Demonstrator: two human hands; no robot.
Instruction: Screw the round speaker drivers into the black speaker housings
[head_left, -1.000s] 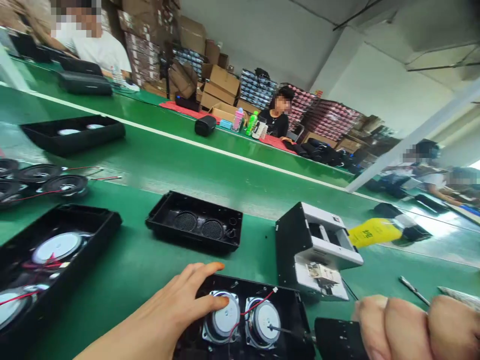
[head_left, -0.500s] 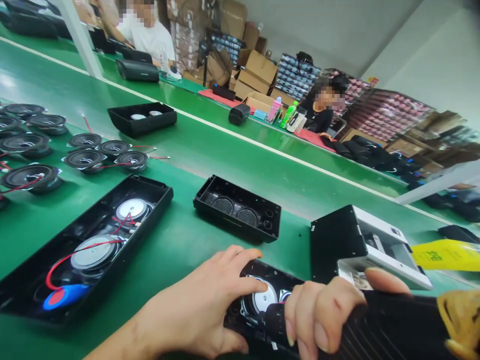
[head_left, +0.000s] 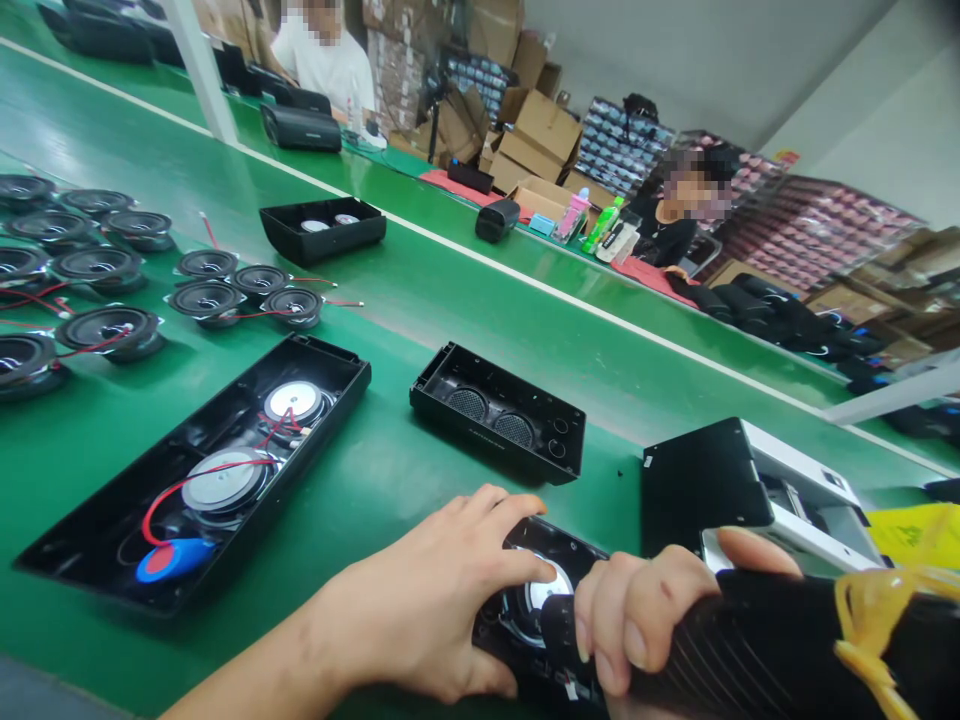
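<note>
At the bottom centre, my left hand [head_left: 450,590] is wrapped over the near side of a black speaker housing [head_left: 555,538], its thumb and fingers on the edge and on a round silver-backed speaker [head_left: 546,590] inside. My right hand [head_left: 652,610] grips a thick black cylindrical power tool [head_left: 750,640] with yellow material tied round its rear. The tool's front end lies over the housing beside the speaker; its tip is hidden. Behind them sits another black housing [head_left: 499,440] with two round grilles. To the left lies a long black housing [head_left: 315,440] holding two speakers, red wires and a blue part.
Loose speakers [head_left: 112,330] cover the left of the green table [head_left: 420,290]. A black-and-white device [head_left: 697,480] stands at right, beside a yellow bag [head_left: 915,535]. Another housing [head_left: 322,235] lies farther back. Two people sit across the table, near stacked boxes.
The camera view has shifted, so the table items appear farther right. Both hands keep their hold on the housing and the tool, with little change between them.
</note>
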